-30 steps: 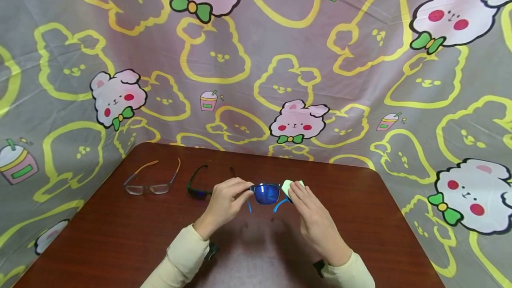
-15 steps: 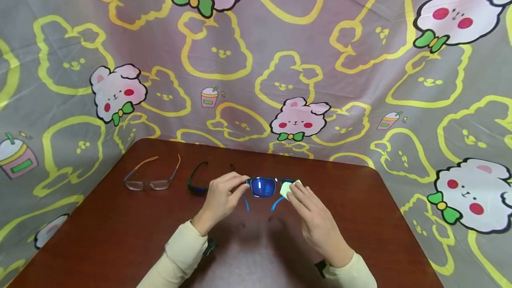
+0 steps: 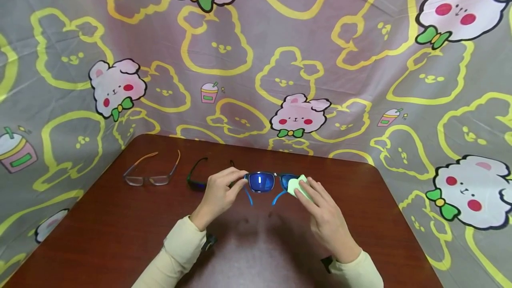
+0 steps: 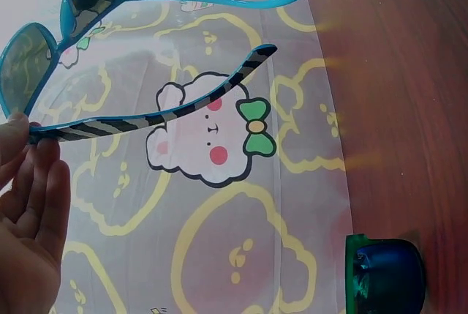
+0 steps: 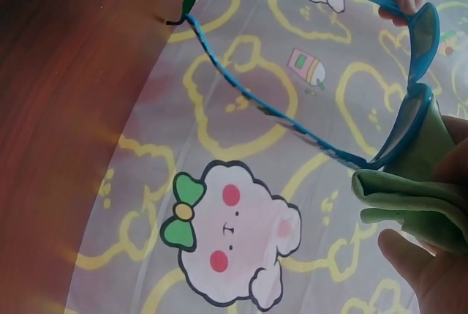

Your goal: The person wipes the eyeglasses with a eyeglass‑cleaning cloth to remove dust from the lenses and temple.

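Blue-framed sunglasses (image 3: 262,182) with mirrored blue lenses are held up above the table. My left hand (image 3: 219,192) pinches them at the hinge corner on the left. In the left wrist view, thumb and fingers grip beside the striped temple arm (image 4: 131,125), and both arms are unfolded. My right hand (image 3: 330,217) holds a pale green cloth (image 3: 297,185) against the right-hand lens, covering its outer part. The right wrist view shows the folded cloth (image 5: 417,197) between thumb and fingers, touching that lens.
Clear-lensed eyeglasses (image 3: 148,181) with orange-tipped arms lie at the table's back left. Dark green sunglasses (image 3: 197,185) sit partly behind my left hand. A cartoon-print curtain (image 3: 240,61) borders the brown table (image 3: 100,221) at the back and sides.
The cloth has slid outward on the right-hand lens, baring its inner part, and my right hand has shifted right. My left hand keeps its grip. The head view has tilted slightly down.
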{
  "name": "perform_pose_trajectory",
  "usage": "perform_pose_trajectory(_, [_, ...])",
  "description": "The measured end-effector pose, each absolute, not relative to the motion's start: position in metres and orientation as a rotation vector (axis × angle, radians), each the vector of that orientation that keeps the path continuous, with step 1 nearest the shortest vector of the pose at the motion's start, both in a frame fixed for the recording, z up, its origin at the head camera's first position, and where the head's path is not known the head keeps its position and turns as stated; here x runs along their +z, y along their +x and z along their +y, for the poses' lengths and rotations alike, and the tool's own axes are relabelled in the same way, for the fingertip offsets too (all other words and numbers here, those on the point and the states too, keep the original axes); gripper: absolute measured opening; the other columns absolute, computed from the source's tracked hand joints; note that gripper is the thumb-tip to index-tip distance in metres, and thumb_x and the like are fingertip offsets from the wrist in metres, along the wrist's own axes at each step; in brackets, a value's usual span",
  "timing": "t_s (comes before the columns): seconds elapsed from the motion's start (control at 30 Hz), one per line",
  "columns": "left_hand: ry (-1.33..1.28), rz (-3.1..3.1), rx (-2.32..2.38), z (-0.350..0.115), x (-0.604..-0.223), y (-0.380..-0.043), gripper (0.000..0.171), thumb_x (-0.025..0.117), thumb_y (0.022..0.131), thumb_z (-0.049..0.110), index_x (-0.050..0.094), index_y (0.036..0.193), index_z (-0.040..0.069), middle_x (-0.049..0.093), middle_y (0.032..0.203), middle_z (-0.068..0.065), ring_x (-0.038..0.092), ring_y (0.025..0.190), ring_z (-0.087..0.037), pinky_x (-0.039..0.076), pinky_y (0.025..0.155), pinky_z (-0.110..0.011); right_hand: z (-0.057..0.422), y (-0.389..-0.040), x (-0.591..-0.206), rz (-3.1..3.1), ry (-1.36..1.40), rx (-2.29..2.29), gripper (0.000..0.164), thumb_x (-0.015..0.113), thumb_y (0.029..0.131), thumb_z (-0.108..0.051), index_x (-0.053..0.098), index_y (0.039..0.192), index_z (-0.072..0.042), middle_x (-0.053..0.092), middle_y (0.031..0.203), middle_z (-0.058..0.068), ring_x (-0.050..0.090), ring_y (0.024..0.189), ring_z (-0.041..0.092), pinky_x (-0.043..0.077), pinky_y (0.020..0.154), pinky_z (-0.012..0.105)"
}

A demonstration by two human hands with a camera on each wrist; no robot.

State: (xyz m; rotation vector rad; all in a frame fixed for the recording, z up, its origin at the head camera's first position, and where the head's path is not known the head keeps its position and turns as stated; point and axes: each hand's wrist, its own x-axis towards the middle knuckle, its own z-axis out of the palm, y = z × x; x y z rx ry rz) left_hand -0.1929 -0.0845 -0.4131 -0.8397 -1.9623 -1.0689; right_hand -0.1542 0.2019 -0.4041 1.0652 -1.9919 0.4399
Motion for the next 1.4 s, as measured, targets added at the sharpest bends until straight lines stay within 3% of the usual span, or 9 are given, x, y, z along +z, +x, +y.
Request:
perform_pose_trajectory(0.33, [-0.858,-1.972,-1.074,-0.085,-0.412,-0.190,0.018,0.073,0.081,0.005,0.072,0.099,0.007,0.068,0.088,0.002,0.062,0.074,-0.008,0.047,0.057,-0.019,0.205,-0.157,-0.405,-1.992,1.031,0.460,0.049,0.025,0.090,0.004,0.064,0.118,-0.001,0.056,0.125,0.023,0.050,0.114,0.045,0.031,0.106,0.038])
perform_pose_trajectory(0.6, [-0.889,-1.988,-1.081,-0.082,-0.413,-0.188,0.016,0.073,0.082,0.009,0.072,0.097,0.010,0.067,0.088,0.005,0.062,0.079,-0.007,0.049,0.064,-0.023,0.205,-0.154,-0.404,-2.070,0.977,0.501,0.047,0.022,0.099,-0.008,0.065,0.120,-0.007,0.053,0.121,0.022,0.048,0.116,0.038,0.024,0.106,0.020])
perform_pose_trajectory(0.8, [-0.898,-1.948,-1.045,-0.079,-0.414,-0.188,0.015,0.073,0.082,0.010,0.072,0.097,0.009,0.067,0.087,0.003,0.062,0.078,-0.007,0.049,0.064,-0.023,0.200,-0.154,-0.402,-2.043,0.998,0.545,0.043,0.025,0.102,-0.009,0.063,0.118,0.001,0.059,0.119,0.017,0.054,0.114,0.035,0.031,0.105,0.030])
perform_pose_trajectory(1.07, [-0.918,-1.874,-0.989,-0.072,-0.414,-0.190,0.014,0.072,0.083,0.011,0.072,0.096,0.008,0.067,0.085,0.002,0.061,0.072,-0.008,0.047,0.059,-0.020,0.192,-0.154,-0.403,-1.989,0.955,0.562,0.040,0.030,0.098,-0.009,0.062,0.117,0.004,0.061,0.120,0.017,0.060,0.108,0.032,0.035,0.101,0.023])
perform_pose_trajectory(1.4, [-0.915,-1.873,-0.973,-0.067,-0.413,-0.190,0.014,0.069,0.087,0.018,0.072,0.096,0.007,0.067,0.085,0.002,0.061,0.074,-0.008,0.048,0.061,-0.022,0.184,-0.152,-0.398,-2.008,0.994,0.602,0.039,0.031,0.100,-0.012,0.063,0.117,0.004,0.061,0.121,0.018,0.058,0.111,0.034,0.036,0.101,0.030])
